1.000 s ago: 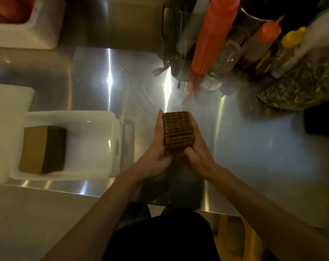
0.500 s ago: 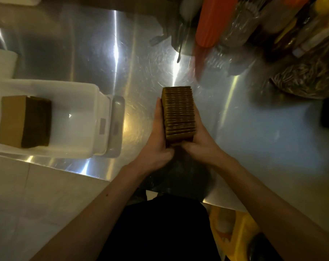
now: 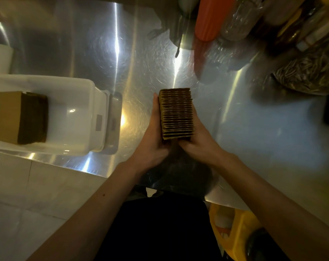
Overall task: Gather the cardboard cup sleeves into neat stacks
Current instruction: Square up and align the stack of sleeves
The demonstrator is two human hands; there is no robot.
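Head view, looking down at the steel counter (image 3: 263,147). My 2 hands hold 1 stack of cardboard cup sleeves (image 3: 176,113) over the middle of the counter, edges up, so the corrugated layers show as parallel ridges. My left hand (image 3: 152,142) lies flat against the stack's left side, fingers extended along it; my right hand (image 3: 199,144) presses the right side and near end. Both hands are closed on the stack from opposite sides, palms in contact with the cardboard. Whether the stack's underside touches the counter I cannot tell.

At left, a white plastic tub (image 3: 80,102) sits at the counter's near edge; inside it, toward its left end, lies a second stack of sleeves (image 3: 20,117), well apart from the one I hold. At the far right stand an orange squeeze bottle (image 3: 212,17) and other blurred containers.
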